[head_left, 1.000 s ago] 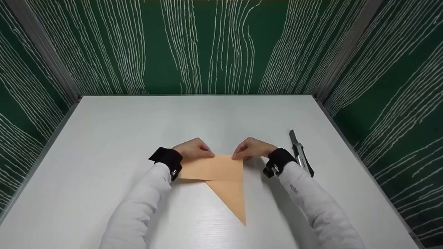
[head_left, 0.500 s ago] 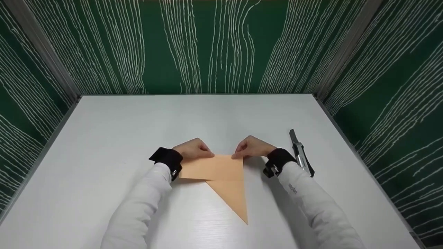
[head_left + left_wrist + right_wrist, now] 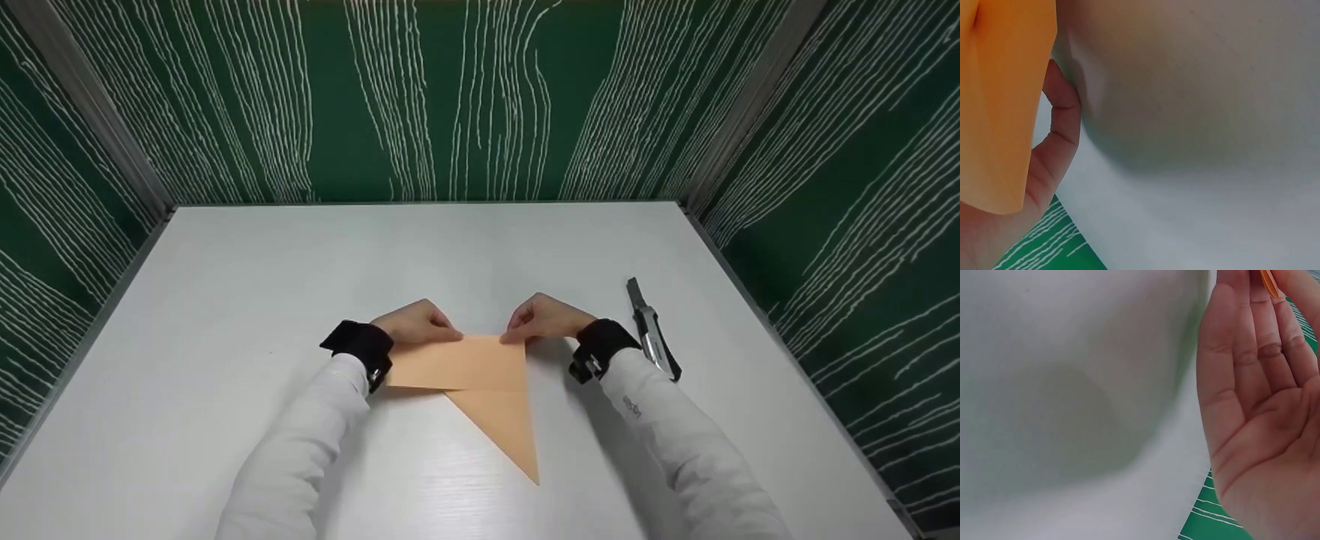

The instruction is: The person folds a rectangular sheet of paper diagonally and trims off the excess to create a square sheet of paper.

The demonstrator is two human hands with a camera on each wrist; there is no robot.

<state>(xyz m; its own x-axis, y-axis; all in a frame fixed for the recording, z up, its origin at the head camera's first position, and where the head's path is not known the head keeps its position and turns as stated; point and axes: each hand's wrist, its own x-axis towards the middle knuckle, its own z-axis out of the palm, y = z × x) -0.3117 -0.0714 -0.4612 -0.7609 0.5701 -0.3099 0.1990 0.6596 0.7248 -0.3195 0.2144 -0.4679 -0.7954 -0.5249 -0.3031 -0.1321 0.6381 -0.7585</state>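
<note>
Head view: my left hand (image 3: pixel 415 322) and right hand (image 3: pixel 550 317) pinch the far edge of a folded orange paper (image 3: pixel 465 366), fingers (image 3: pixel 525 328) drawn together on it, between the counter's (image 3: pixel 225 285) side edges; a silver-and-black tool (image 3: pixel 654 330) lies toward the right edge.

The paper (image 3: pixel 465 367) is plain light orange, deeper in the left wrist view. The bench (image 3: pixel 262 270) is white, the sleeves (image 3: pixel 296 442) likewise (the right one bears a small dark mark (image 3: pixel 632 407)), the wrist straps (image 3: pixel 364 346) black. Green walls (image 3: pixel 345 112) are streaked wavy white; posts (image 3: pixel 103 105) grey; the tool (image 3: pixel 652 334) black and silver.
</note>
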